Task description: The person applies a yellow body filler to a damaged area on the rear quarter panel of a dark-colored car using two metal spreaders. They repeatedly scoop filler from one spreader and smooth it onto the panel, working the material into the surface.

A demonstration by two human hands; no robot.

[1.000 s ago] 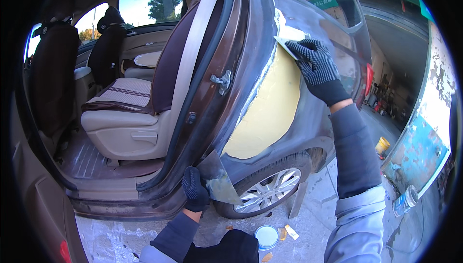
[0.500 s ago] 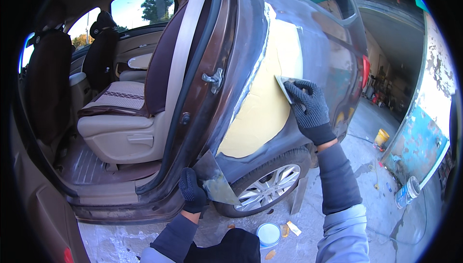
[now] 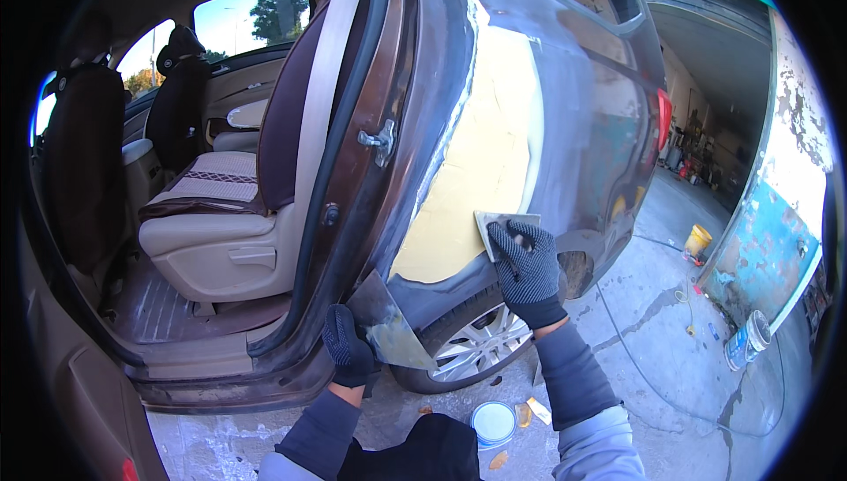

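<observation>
Both my hands wear dark dotted work gloves. My right hand [image 3: 528, 274] is closed on a small flat putty spreader [image 3: 496, 223], its blade against the lower right border of the yellow filler [image 3: 470, 159] on the car's rear side panel. The filler patch has a whitish ragged strip along its left edge. Lower left, my left hand [image 3: 348, 349] grips a wide flat mixing plate [image 3: 395, 331] smeared with filler, held tilted in front of the rear wheel [image 3: 481, 344]. My left fingers are partly hidden behind the plate.
The rear door opening shows a beige seat [image 3: 216, 238] and a door striker [image 3: 379, 141]. On the concrete stand a round white-lidded can [image 3: 493, 424], a blue-and-white bucket [image 3: 747, 340] and a yellow bucket [image 3: 697, 240]. A thin cable [image 3: 640, 366] crosses the floor.
My right hand has moved the spreader down and slightly left, from the right middle of the filler to its lower border. My left hand and the plate stay nearly in place.
</observation>
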